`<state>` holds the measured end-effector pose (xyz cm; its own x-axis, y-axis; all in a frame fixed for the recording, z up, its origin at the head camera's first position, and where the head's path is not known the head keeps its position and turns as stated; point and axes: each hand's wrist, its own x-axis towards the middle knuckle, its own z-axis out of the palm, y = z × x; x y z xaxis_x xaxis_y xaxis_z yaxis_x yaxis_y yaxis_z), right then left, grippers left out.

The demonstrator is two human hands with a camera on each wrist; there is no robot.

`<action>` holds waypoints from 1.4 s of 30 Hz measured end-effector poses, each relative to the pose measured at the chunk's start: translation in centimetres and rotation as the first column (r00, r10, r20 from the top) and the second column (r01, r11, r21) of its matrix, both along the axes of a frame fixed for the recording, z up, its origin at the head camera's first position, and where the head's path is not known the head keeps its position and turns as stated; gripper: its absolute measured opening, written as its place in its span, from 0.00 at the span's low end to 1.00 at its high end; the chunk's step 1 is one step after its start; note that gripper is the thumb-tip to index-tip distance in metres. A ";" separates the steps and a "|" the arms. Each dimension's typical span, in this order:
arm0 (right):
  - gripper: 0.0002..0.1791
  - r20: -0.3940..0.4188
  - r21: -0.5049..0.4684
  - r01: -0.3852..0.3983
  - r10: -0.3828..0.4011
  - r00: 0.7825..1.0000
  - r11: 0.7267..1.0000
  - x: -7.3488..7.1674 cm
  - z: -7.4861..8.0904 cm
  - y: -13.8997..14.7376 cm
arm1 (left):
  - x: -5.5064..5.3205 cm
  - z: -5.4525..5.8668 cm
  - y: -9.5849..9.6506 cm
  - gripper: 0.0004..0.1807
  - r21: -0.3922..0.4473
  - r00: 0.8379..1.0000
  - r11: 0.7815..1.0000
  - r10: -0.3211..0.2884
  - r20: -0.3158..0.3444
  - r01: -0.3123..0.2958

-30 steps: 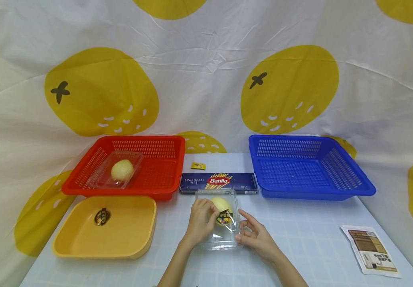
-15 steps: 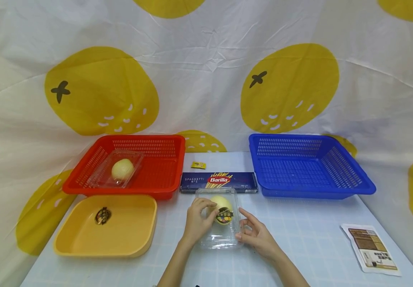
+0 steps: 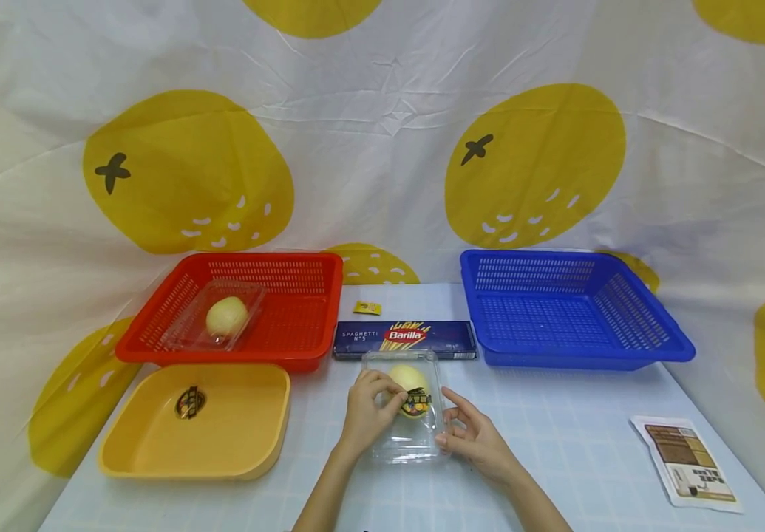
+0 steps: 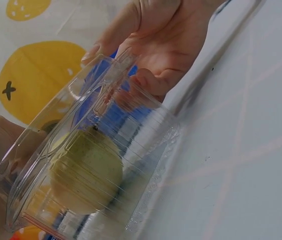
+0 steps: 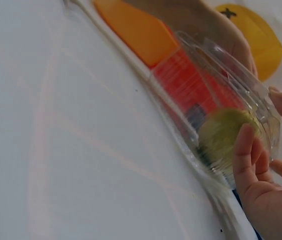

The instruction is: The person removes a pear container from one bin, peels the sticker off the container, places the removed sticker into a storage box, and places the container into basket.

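Note:
A clear plastic clamshell container [image 3: 409, 436] lies on the table in front of me, a pale yellow round fruit [image 4: 86, 172] inside. On its lid is a round black sticker [image 3: 417, 403] with a colourful fruit picture. My left hand [image 3: 370, 414] reaches over the lid from the left, thumb and forefinger pinching the sticker's edge. At the container's right side, my right hand [image 3: 478, 443] holds the rim, with thumb near the front corner and bent fingers against the wall. In the right wrist view, those fingers [image 5: 245, 157] overlap the fruit seen through the plastic.
A red basket [image 3: 296, 332] at back left holds another clear container with a fruit [image 3: 225, 318]. A yellow basin [image 3: 242, 443] has a similar sticker [image 3: 191, 403] inside. A spaghetti box [image 3: 362, 340], small yellow packet [image 3: 367, 307], blue basket [image 3: 542, 325] and white-brown pouch [image 3: 688, 465] surround the work.
The left thumb and fingertips have shifted slightly at the sticker's edge, and the sticker's visible part looks slightly different. The right hand and the container stay in place.

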<state>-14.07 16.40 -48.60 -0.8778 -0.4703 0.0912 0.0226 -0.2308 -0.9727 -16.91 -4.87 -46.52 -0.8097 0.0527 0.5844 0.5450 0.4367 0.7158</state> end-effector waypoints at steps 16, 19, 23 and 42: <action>0.49 0.026 0.021 0.021 -0.022 0.999 1.000 -0.1 0.1 -0.1 | -0.3 -0.3 -0.1 0.05 0.050 0.998 0.997 -0.054 -0.016 0.054; 0.49 0.030 0.025 0.021 -0.021 0.999 0.999 -0.1 0.1 -0.2 | -0.3 -0.4 -0.2 0.05 0.039 0.998 0.997 -0.060 -0.016 0.061; 0.49 0.022 0.027 0.017 -0.017 1.000 0.999 -0.1 0.1 -0.2 | -0.2 -0.3 -0.2 0.06 0.025 0.998 0.998 -0.062 -0.015 0.063; 0.49 -0.008 0.029 0.004 -0.004 1.000 1.000 -0.2 -0.2 -0.2 | 0.0 -0.1 -0.3 0.09 0.084 0.993 0.991 -0.105 0.056 0.101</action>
